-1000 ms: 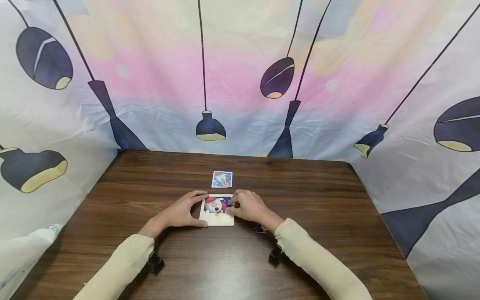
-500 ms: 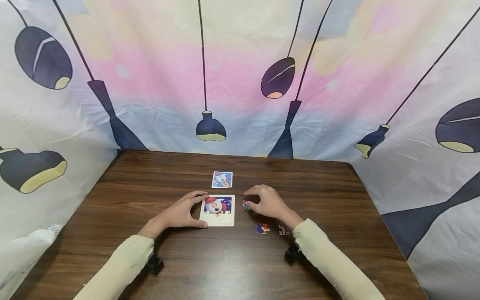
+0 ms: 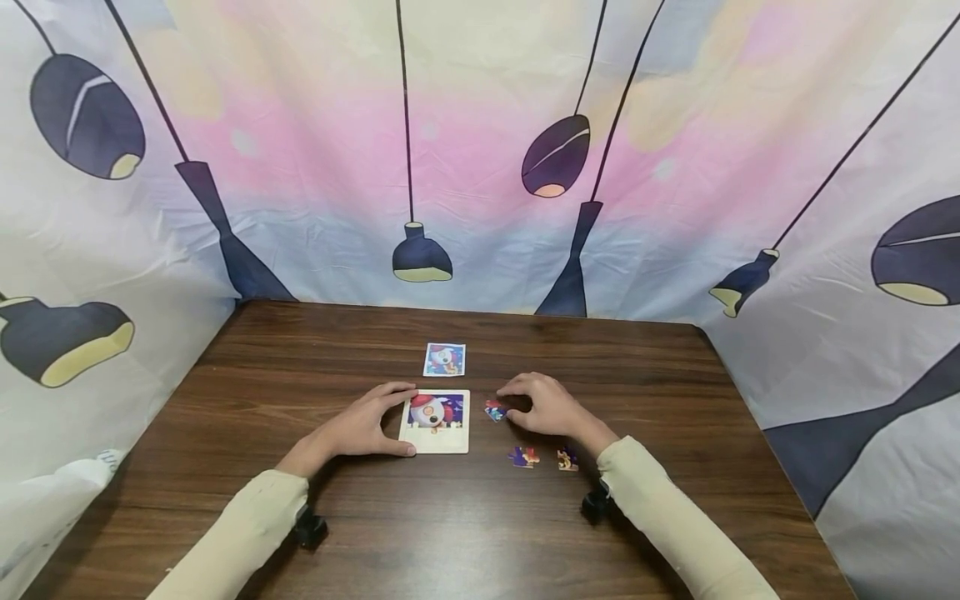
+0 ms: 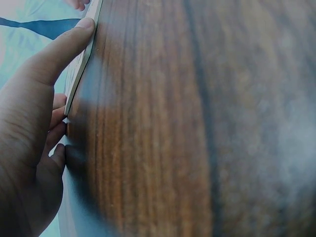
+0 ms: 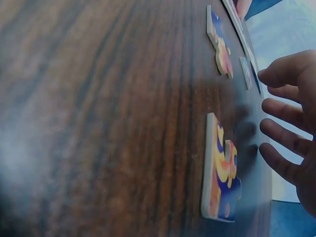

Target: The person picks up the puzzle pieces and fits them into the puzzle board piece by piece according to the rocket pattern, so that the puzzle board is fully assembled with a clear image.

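My left hand (image 3: 367, 421) holds the left side of a jigsaw board (image 3: 438, 442), the thumb at its near corner and the fingers at its far corner. In the left wrist view the thumb (image 4: 69, 47) presses the board's edge. The board's upper half shows a cartoon figure in a red hat; its lower half is bare and pale. To the right, my right hand (image 3: 551, 406) hovers with loosely bent fingers beside a red and blue jigsaw piece (image 3: 495, 410). The right wrist view shows the fingers (image 5: 284, 111) apart from the pieces, holding nothing.
Two more jigsaw pieces lie nearer on the table: an orange and purple one (image 3: 524, 457) and a yellow and purple one (image 3: 567, 459). Beyond the board is a small picture card (image 3: 444, 359). A printed curtain (image 3: 480, 125) hangs behind the table (image 3: 337, 517).
My right hand has left the board and moved right, now drawn back slightly from the red and blue piece. More of that piece shows. My left hand stays on the board.
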Tool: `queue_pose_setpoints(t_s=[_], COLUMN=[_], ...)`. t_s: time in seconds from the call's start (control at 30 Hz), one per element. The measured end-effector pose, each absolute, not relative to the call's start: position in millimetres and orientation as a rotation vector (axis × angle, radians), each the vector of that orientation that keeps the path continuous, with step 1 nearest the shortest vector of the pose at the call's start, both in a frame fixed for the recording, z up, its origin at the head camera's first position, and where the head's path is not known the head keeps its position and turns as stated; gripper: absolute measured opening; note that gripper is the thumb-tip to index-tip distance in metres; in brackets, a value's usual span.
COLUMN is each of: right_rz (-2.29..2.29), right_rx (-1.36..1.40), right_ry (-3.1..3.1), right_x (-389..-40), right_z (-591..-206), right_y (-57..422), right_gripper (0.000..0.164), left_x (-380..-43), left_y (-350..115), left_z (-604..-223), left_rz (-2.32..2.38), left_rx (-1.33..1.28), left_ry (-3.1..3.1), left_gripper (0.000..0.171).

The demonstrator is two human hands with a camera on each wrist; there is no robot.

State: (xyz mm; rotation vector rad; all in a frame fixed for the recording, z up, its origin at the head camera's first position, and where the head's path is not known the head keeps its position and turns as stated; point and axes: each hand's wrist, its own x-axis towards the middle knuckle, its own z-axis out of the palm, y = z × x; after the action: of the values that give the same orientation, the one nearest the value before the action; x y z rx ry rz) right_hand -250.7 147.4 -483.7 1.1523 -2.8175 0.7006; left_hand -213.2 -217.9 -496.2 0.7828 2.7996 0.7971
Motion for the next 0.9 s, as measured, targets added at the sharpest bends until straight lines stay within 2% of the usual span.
queue_pose_setpoints(t_s=[0.2, 0.5, 0.9], right_rz=[0.609, 0.593, 0.537], right_rx=[1.156, 1.222, 1.235], right_ry=[-2.886, -2.890, -2.874], right_x=[-254.8, -260.5, -261.9], right_z=[-485.1, -484.2, -481.0], right_y=[142.2, 140.3, 140.3], right_gripper=[0.037, 0.028, 0.028], left_x=[-211.4, -212.2, -212.3], left_y=[-217.4, -217.9, -217.4], left_z=[-494.5, -496.5, -495.2], left_rz=[0.798, 0.804, 0.802], left_rx=[0.779, 0.773, 0.770], left_ry=[2.799, 2.801, 2.805], left_gripper=[0.107, 0.107, 0.106])
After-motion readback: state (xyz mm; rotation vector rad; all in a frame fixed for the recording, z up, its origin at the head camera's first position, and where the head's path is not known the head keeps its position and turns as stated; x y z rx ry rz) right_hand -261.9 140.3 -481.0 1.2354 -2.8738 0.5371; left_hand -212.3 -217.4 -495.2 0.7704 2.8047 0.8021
